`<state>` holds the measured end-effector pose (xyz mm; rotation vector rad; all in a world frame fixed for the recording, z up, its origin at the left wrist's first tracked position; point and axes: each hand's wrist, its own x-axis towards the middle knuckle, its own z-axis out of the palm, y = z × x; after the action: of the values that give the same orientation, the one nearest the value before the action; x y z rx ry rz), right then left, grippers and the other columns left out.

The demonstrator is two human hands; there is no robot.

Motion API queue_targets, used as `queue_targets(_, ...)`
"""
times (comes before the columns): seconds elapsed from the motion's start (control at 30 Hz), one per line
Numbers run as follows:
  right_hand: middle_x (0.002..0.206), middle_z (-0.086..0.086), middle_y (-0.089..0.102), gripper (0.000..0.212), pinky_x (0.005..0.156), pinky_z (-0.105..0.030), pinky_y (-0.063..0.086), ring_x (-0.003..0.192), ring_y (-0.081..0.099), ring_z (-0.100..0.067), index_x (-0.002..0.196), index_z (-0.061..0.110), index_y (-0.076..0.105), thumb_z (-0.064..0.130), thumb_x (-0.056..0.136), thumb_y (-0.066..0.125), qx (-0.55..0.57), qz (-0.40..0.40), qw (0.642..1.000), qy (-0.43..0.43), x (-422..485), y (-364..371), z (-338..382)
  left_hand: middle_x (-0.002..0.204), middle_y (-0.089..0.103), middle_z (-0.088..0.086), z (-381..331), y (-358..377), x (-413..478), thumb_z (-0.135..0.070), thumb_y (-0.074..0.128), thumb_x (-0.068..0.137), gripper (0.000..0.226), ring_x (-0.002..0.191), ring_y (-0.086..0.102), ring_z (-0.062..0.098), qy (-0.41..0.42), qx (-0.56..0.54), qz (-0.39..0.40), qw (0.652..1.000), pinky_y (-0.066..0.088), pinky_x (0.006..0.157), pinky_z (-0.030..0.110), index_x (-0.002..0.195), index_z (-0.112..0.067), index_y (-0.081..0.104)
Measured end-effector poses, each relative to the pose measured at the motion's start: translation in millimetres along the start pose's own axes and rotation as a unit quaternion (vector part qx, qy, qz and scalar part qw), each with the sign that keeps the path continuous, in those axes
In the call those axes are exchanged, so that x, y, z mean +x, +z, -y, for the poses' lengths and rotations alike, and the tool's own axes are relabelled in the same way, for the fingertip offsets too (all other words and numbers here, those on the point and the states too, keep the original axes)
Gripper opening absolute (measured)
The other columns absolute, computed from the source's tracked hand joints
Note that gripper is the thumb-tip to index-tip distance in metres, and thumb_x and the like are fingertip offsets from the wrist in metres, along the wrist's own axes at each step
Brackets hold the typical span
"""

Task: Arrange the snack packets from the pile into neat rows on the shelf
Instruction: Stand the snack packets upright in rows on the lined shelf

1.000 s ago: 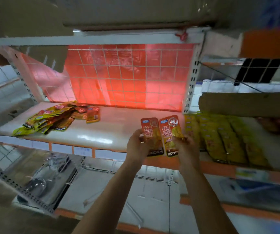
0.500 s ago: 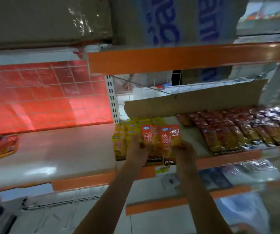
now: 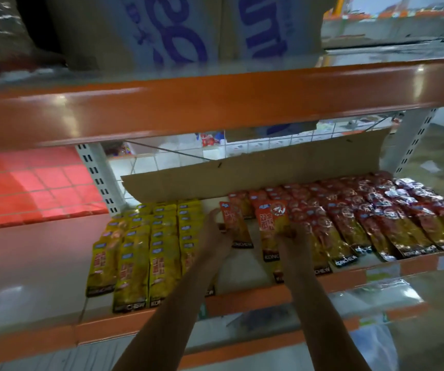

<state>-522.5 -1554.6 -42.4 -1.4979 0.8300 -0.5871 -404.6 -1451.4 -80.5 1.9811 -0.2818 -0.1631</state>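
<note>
Both hands are out over the shelf (image 3: 238, 267), each with one orange-red snack packet. The left hand (image 3: 215, 236) pinches the left packet (image 3: 238, 228) by its left edge, its grip closed on that one packet. The right hand (image 3: 294, 238) has its fingers curled round the lower right side of the right packet (image 3: 271, 218). What matters is the bare strip of shelf just under and ahead of the two packets. It lies between the yellow rows (image 3: 146, 250) on the left and the red rows (image 3: 362, 218) on the right. Both packets have their long axis running front to back, much as the laid rows do, with the printed tops toward the cardboard strip (image 3: 255, 172) at the back. The left one leans a little off that line. The right packet sits just beside the nearest red row, perhaps overlapping it, so I'd judge the right hand has the shorter way down. The left packet would then fill the gap toward the yellow side. The pile is not in sight from here.
</note>
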Motion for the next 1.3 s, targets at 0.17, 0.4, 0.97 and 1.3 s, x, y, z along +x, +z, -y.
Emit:
queue_targets(0.17,0.071,0.003,0.049,0.022,0.052,-0.023,0.033,0.059,0.043,-0.010,0.094,0.014,0.054,-0.002,0.080,0.052,-0.043,0.009,0.999,-0.021,29,-4,-8,0.105,0.067,-0.003,-12,23,23,-0.010,0.069,0.082,0.059,0.083,0.063,0.011,0.028,0.024,0.005,0.999,0.054,0.075,0.028,0.136,-0.022,0.048)
queue_targets(0.4,0.077,0.005,0.054,0.029,0.052,-0.025,0.035,0.060,0.047,-0.008,0.109,0.016,0.059,0.004,0.084,0.054,-0.041,0.007,0.999,-0.021,51,-5,-10,0.121,0.063,0.015,-9,38,48,-0.027,0.055,0.093,0.044,0.110,0.059,0.032,0.060,0.185,0.040,0.980,0.047,0.091,0.036,0.134,-0.012,0.051)
queue_targets(0.97,0.096,-0.004,0.067,0.027,0.056,-0.016,0.043,0.079,0.061,-0.009,0.111,0.014,0.064,0.008,0.086,0.053,-0.052,0.040,0.996,-0.053,73,18,-10,0.108,0.067,-0.003,-41,45,28,-0.045,0.051,0.094,0.040,0.101,0.064,0.018,0.069,0.002,0.005,0.998,0.052,0.088,0.037,0.129,-0.027,0.053)
queue_targets(1.3,0.138,-0.002,0.052,0.046,0.103,-0.032,0.041,0.126,0.047,-0.017,0.138,0.015,0.048,0.013,0.093,0.054,-0.151,0.040,0.980,-0.120,68,19,-4,0.110,0.062,-0.003,-18,36,26,-0.017,0.058,0.091,0.053,0.084,0.062,0.002,-0.007,-0.039,-0.098,0.994,0.055,0.073,0.028,0.139,-0.029,0.041)
